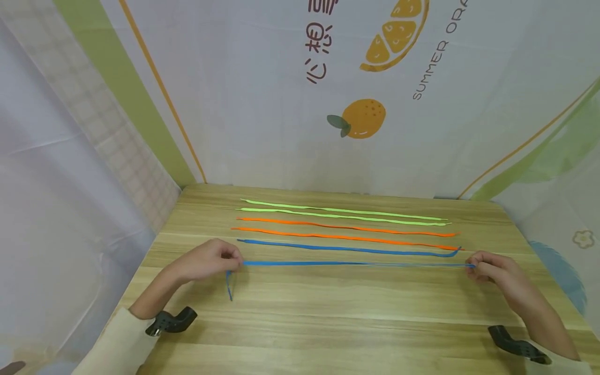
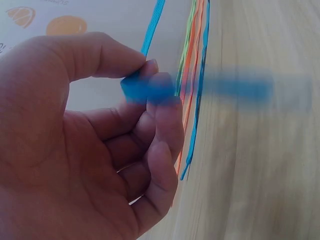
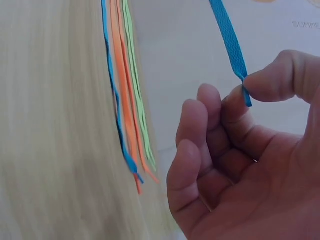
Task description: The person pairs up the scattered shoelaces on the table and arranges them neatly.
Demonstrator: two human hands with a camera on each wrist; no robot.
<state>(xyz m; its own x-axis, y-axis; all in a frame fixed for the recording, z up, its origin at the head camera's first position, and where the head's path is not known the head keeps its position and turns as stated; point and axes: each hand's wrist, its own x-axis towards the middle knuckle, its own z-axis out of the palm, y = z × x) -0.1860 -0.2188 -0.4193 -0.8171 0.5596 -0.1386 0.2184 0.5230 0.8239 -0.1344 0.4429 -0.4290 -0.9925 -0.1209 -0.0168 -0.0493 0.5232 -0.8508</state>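
A flat blue shoelace (image 1: 300, 263) is stretched taut between both hands, nearest the person of all the laces. My left hand (image 1: 213, 259) pinches it between thumb and forefinger, and a short loose end hangs below, blurred in the left wrist view. At the other side my right hand (image 1: 494, 271) pinches the lace by its narrow tip (image 3: 247, 95). Just behind it a second blue shoelace (image 1: 347, 249) lies on the table, its right end bent up. Beyond that lie two orange shoelaces (image 1: 347, 238) and two light green shoelaces (image 1: 347, 216), roughly parallel.
The wooden table (image 1: 328, 323) runs back to a printed curtain (image 1: 262, 130) with orange drawings. More curtain cloth hangs at the left and right sides. Dark wrist camera mounts (image 1: 173, 320) sit on both forearms.
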